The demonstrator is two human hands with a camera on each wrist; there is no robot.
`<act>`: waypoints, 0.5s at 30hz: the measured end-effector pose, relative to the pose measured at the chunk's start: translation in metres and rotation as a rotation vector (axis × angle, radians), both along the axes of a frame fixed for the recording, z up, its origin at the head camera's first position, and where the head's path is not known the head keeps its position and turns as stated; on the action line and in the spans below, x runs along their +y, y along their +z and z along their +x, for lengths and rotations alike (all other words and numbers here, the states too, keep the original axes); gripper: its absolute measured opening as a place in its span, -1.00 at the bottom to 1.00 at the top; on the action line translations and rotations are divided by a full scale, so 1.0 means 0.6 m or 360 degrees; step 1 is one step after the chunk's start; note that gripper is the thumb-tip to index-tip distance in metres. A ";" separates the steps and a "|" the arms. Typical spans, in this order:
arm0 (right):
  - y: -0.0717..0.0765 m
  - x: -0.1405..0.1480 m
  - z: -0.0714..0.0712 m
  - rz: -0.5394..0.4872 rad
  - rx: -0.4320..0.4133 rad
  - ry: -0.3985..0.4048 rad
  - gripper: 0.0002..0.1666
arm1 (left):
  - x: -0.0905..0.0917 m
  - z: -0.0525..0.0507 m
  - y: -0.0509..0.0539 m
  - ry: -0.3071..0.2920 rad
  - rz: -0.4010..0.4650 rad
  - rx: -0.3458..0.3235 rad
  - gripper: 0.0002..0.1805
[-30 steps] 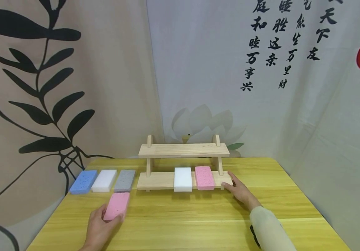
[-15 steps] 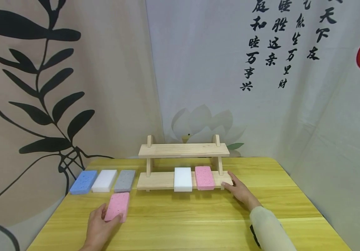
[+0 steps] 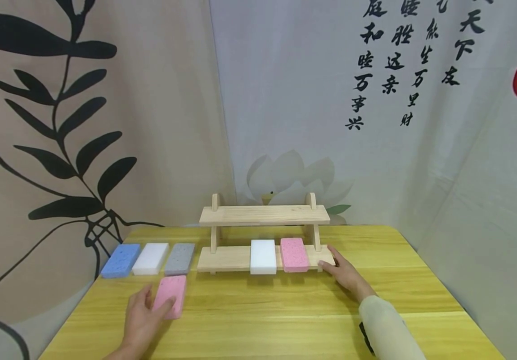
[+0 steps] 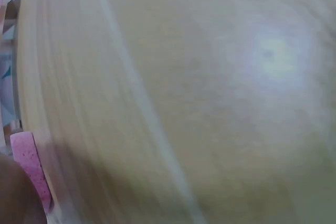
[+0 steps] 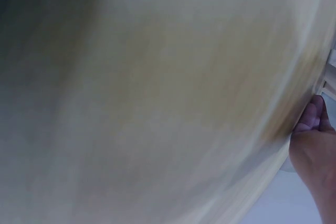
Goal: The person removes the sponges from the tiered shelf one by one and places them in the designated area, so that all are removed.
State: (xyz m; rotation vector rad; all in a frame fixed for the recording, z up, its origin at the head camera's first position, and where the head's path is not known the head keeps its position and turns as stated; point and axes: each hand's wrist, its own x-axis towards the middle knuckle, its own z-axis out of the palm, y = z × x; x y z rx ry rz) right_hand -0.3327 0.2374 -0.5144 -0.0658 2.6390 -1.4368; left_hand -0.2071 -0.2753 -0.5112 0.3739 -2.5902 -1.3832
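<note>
Though two-tiered, rack (image 3: pixel 264 214) with two sponges (image 3: pixel 263 256) on lower shelf (image 3: pixel 228 258).

I've got a bright, evenly lit head view, fairly crisp, faint shadows beneath the lower shelf (image 3: pixel 223 258); on my left wrist feed, bluish-white glare burns off the blurred table (image 4: pixel 184 77), its edge bowed, while my right wrist picture runs dim, smeary, blackening upper left.

Head camera's up high on the near side, looking forward and down to the tabletop's (image 3: pixel 285 320) far edge; wrist views skim close, blurred, the left seemingly sharing the nearest pink sponge (image 4: pixel 32 166).
</note>
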 end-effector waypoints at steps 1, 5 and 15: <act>0.001 0.000 0.001 -0.0004 -0.0002 0.0000 0.01 | 0.001 0.000 0.002 0.0000 -0.0007 0.0030 0.07; 0.002 0.000 0.001 0.0006 0.0001 0.0007 0.02 | 0.009 -0.003 0.008 0.0006 -0.0029 0.0143 0.01; 0.000 0.001 0.000 -0.0009 -0.0005 -0.0006 0.05 | 0.059 -0.019 0.027 -0.0033 0.0088 0.0236 -0.12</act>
